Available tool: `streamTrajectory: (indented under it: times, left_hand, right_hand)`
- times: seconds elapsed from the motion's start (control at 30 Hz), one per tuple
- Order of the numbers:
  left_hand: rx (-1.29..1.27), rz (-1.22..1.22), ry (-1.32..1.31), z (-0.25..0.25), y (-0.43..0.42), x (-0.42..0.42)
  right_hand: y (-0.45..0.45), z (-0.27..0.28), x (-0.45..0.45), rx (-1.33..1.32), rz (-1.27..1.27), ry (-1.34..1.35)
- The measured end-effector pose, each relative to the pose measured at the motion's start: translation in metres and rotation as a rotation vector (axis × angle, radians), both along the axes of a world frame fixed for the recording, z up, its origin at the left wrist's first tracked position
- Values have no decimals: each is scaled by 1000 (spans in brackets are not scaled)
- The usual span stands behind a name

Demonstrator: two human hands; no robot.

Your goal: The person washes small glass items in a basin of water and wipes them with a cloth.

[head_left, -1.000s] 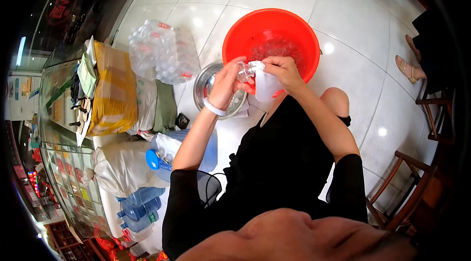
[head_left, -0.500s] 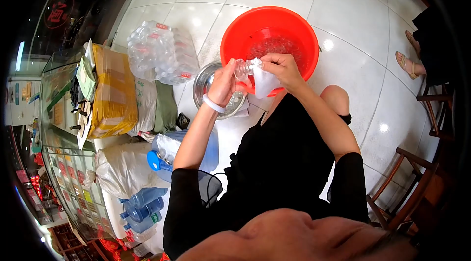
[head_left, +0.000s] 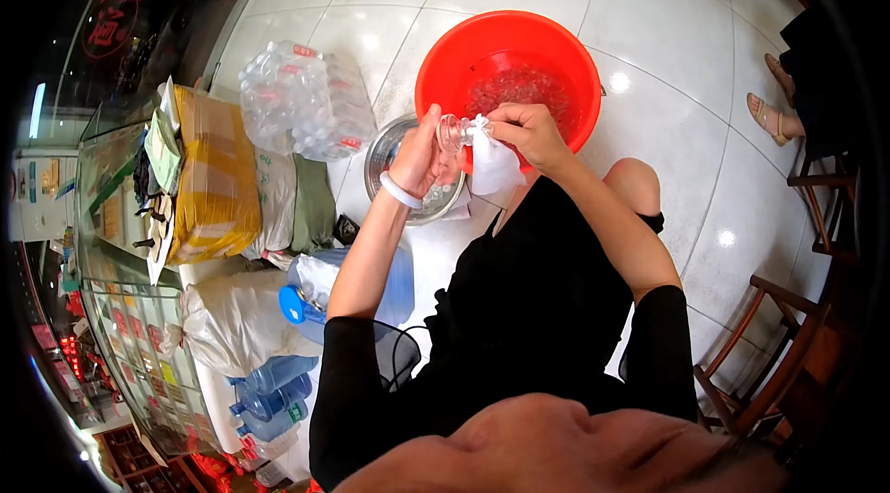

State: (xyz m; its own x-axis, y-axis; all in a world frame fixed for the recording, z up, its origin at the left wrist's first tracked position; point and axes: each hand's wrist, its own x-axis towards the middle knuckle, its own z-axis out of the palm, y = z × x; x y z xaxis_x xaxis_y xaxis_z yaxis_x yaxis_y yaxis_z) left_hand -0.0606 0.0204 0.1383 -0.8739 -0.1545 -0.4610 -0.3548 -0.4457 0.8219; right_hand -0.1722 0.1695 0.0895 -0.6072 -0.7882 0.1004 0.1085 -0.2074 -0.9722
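Observation:
My left hand (head_left: 419,158), with a white band at its wrist, is closed around a small clear glass (head_left: 451,132). The glass lies on its side, pointing toward my other hand. My right hand (head_left: 538,133) pinches a white cloth (head_left: 494,164), which touches the glass and hangs down below it. Both hands are over the near left edge of a red basin (head_left: 448,53). Many small clear pieces (head_left: 519,90) lie in the basin, apparently in water. Under my left hand stands a steel bowl (head_left: 378,152), partly hidden, with some clear objects inside.
Left of the bowl are shrink-wrapped plastic bottles (head_left: 306,102), a taped carton (head_left: 215,176) and a blue water jug (head_left: 394,284). A glass display case (head_left: 139,345) runs along the left. To the right, a wooden chair (head_left: 765,354) and another person's sandalled foot (head_left: 769,120) are visible.
The glass and both hands have shifted slightly left. The cloth has moved a little left too and hangs in a different fold. Both hands keep their hold.

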Motion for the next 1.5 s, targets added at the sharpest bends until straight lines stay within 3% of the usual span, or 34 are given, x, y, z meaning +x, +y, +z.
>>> streamTrajectory:
  times: [0.07,0.13,0.17,0.23,0.47,0.6,0.67,0.87,0.97,1.03,1.07,1.13,1.27,1.33,1.5]
  left_hand:
    - [-66,92,-36,5,15,-2]
    - [-155,361,298,6,28,-4]
    - [-156,360,298,6,26,-2]
    - [-406,54,315,3,20,6]
    - [100,18,140,19,8,-1]
    - [99,66,92,18,12,1]
    - [-32,135,180,13,18,3]
    - [-103,153,244,11,26,2]
    - [-113,200,186,16,26,0]
    - [-104,175,142,26,26,-1]
    - [-96,150,102,29,23,-1]
    - [-10,96,115,14,8,2]
    - [196,80,155,-6,5,4]
    - [208,100,169,-15,2,6]
    - [210,151,198,-25,-5,9]
  right_hand:
    - [0,2,0,8,-12,-20]
    - [2,6,-1,10,3,-198]
    - [1,4,-2,8,2,-198]
    - [-2,-2,-3,-46,6,-347]
    - [2,-6,-7,-13,94,-190]
    - [1,-6,-3,-4,63,-226]
    - [-1,-3,-1,-30,40,-238]
    - [-3,3,4,-53,-53,-592]
    - [-1,-1,-1,-61,-16,-564]
    - [5,1,-5,-47,85,-285]
    - [5,3,-5,-47,89,-285]
    - [5,7,-6,-71,52,101]
    - [6,9,-7,-51,2,237]
    - [6,10,-8,-15,-127,372]
    - [15,19,-15,-29,-202,389]
